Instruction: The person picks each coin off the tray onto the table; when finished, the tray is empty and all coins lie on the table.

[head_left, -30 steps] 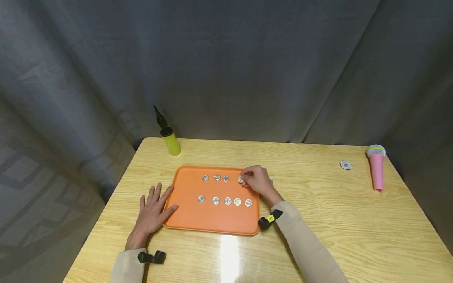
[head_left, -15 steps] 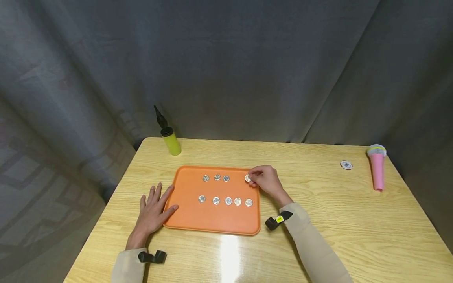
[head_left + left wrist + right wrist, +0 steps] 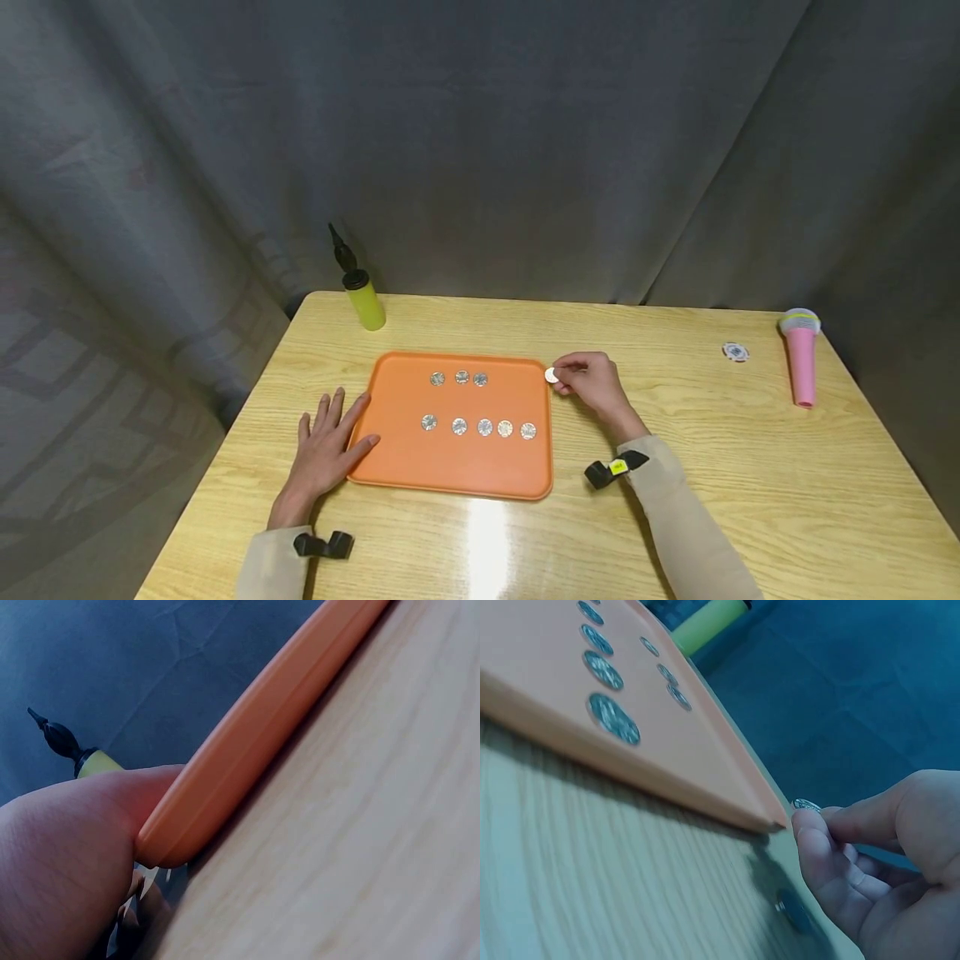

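Note:
An orange tray point(image 3: 450, 485) lies on the table with silver coins in two rows, three in the back row and several in the front one, such as the front coin point(image 3: 429, 422). My left hand point(image 3: 324, 450) rests with spread fingers on the tray's left rim. Just past the tray's back right corner, my right hand point(image 3: 594, 382) pinches a silver coin point(image 3: 807, 805) between thumb and fingertips, above the table. Below that hand, another coin point(image 3: 791, 911) lies on the wood in the right wrist view; the hand hides it from the head view.
A yellow-green hand pump point(image 3: 365, 302) with a black nozzle stands at the back left. Far right are a white patterned poker chip point(image 3: 736, 352) and a pink toy microphone point(image 3: 802, 362). A grey curtain point(image 3: 480, 150) hangs behind the table point(image 3: 712, 467).
My right hand has carried the pinched coin rightward, from over the back row of the tray to beyond its right rim. The left hand has stayed in place.

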The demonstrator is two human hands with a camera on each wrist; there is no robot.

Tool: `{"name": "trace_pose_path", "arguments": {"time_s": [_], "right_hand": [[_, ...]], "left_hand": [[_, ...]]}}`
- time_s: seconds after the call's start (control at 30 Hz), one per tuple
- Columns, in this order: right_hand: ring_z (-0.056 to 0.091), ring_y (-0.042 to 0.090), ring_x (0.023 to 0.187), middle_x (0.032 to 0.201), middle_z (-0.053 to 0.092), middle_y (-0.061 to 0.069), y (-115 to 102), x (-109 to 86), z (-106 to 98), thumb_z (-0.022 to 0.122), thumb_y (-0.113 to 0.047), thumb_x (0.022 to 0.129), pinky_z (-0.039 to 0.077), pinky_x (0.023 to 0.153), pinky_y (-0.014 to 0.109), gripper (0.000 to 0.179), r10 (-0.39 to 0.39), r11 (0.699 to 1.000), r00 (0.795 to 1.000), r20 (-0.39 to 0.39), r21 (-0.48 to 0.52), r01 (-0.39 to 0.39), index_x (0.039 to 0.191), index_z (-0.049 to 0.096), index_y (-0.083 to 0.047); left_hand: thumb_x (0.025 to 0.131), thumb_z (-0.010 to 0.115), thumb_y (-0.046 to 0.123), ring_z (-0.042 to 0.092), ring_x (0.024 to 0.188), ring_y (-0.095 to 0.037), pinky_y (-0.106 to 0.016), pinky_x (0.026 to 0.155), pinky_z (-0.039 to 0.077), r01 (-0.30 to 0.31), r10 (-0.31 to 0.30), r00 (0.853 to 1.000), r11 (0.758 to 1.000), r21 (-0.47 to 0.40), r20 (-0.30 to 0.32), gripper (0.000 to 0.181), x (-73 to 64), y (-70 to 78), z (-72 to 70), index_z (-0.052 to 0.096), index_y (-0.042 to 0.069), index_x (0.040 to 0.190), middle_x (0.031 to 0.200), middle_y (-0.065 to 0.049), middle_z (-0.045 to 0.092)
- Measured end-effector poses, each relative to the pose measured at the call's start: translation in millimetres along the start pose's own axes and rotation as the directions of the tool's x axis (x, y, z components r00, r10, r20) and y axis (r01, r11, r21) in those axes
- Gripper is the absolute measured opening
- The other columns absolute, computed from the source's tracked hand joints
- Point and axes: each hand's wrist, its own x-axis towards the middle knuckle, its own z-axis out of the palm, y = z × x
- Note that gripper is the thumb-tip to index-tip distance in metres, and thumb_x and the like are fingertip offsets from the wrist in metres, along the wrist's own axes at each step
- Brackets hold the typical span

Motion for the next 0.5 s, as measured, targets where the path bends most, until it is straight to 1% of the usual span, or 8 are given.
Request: {"name": "trace_pose_path", "arguments": {"time_s": [0.17, 0.3, 0.4, 0.5], "right_hand": [[0.069, 0.005, 0.064, 0.090, 0.072, 0.031, 6.1, -3.5, -14.7, 0.061, 0.006, 0.093, 0.059, 0.061, 0.021, 0.020, 0.014, 1.000, 1.000, -0.015, 0.008, -0.014, 0.108, 0.067, 0.018], [0.069, 0.003, 0.064, 0.090, 0.073, 0.026, 12.6, -5.7, -25.5, 0.061, 0.006, 0.094, 0.059, 0.062, 0.020, 0.023, 0.044, 0.999, 0.999, -0.025, 0.033, -0.044, 0.111, 0.066, 0.019], [0.069, 0.004, 0.063, 0.087, 0.073, 0.021, 16.3, -7.4, -32.3, 0.061, 0.004, 0.094, 0.059, 0.061, 0.020, 0.024, 0.062, 0.998, 0.997, -0.042, 0.021, -0.061, 0.112, 0.065, 0.019], [0.069, 0.004, 0.064, 0.086, 0.073, 0.018, 19.9, -9.2, -38.7, 0.062, 0.003, 0.094, 0.059, 0.061, 0.020, 0.023, 0.075, 0.997, 0.996, -0.056, -0.015, -0.076, 0.112, 0.066, 0.017]], "left_hand": [[0.095, 0.061, 0.048, 0.006, 0.154, -0.052, -0.075, 0.115, 0.000, 0.003, -0.003, 1.000, 1.000, -0.005, 0.005, 0.074, 0.0, 0.6, -0.2, 0.034, 0.019, 0.158, 0.166, -0.027, 0.015], [0.095, 0.061, 0.048, 0.006, 0.154, -0.052, -0.075, 0.115, 0.000, 0.002, -0.002, 1.000, 1.000, -0.003, 0.004, 0.074, 0.0, 0.7, -0.5, 0.034, 0.019, 0.158, 0.166, -0.028, 0.015], [0.095, 0.061, 0.047, 0.007, 0.154, -0.052, -0.075, 0.115, 0.001, -0.002, 0.002, 1.000, 1.000, -0.005, 0.002, 0.074, 0.0, 0.7, -0.7, 0.035, 0.019, 0.157, 0.166, -0.028, 0.015], [0.095, 0.061, 0.047, 0.006, 0.154, -0.052, -0.075, 0.115, 0.000, -0.002, 0.002, 1.000, 1.000, -0.006, 0.002, 0.074, 0.0, 0.3, -0.5, 0.034, 0.019, 0.158, 0.166, -0.028, 0.015]]}}
